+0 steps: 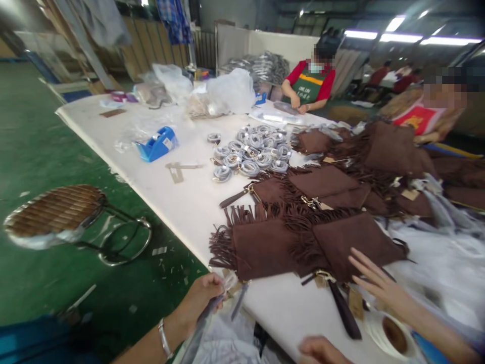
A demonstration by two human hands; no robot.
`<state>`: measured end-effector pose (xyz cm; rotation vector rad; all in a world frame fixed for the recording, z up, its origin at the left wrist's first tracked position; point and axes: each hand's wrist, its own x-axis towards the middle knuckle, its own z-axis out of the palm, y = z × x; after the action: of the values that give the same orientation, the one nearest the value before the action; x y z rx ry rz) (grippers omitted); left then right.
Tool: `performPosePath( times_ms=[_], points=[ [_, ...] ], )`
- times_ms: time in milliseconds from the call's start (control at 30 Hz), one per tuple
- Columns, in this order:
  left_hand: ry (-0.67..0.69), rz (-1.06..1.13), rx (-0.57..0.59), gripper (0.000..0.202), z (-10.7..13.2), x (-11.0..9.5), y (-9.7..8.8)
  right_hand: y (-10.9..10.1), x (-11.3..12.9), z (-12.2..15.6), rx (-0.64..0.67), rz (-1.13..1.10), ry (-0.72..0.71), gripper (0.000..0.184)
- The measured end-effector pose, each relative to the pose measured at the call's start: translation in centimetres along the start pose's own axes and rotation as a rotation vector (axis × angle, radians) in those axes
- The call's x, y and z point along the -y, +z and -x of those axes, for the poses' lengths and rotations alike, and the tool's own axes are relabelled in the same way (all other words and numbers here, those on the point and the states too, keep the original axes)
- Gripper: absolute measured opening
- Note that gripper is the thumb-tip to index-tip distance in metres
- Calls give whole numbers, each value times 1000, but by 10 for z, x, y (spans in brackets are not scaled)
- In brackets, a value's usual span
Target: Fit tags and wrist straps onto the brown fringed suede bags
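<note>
My left hand [209, 289], with a bangle on its wrist, is closed at the table's near edge. Its fingers pinch the top of a clear plastic bag [227, 336], which hangs below it. Low in the view, my right hand [321, 349] is curled and partly cut off by the frame; what it holds, if anything, is hidden. Just beyond lie brown fringed pouches [265, 247], with a dark wrist strap [344, 311] and a tag [355, 303] nearby. Another person's hand [373, 278] reaches in from the right, fingers spread over a pouch.
Coiled grey straps [252, 151] are heaped mid-table, near a blue tape dispenser [157, 144]. A tape roll [390, 333] lies at right beside white plastic [443, 268]. A stool [56, 210] stands left on the green floor. Co-workers sit across the table [189, 212].
</note>
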<state>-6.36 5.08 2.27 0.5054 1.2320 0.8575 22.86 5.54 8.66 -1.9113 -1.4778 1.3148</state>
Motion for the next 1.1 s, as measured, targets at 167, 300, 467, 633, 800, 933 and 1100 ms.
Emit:
performPosePath(
  times_ms=[167, 300, 467, 633, 800, 933, 1100],
  points=[
    [30, 19, -7, 22, -4, 9, -1, 113, 34, -26, 328, -219, -170, 17],
    [101, -18, -19, 25, -10, 16, -1, 142, 47, -50, 355, -205, -226, 14],
    [144, -35, -6, 16, -6, 13, -1, 138, 53, -48, 316, -40, -266, 16],
    [77, 6, 0, 22, 4, 2, 1, 137, 56, -48, 310, 0, -262, 18],
    [71, 87, 0, 16, 1, 8, 4, 137, 52, -51, 351, -55, -245, 16],
    [100, 66, -30, 11, -7, 19, 3, 135, 49, -50, 377, -98, -204, 14],
    [211, -139, -83, 10, -10, 27, 0, 132, 53, -47, 393, -83, -202, 13]
  ],
)
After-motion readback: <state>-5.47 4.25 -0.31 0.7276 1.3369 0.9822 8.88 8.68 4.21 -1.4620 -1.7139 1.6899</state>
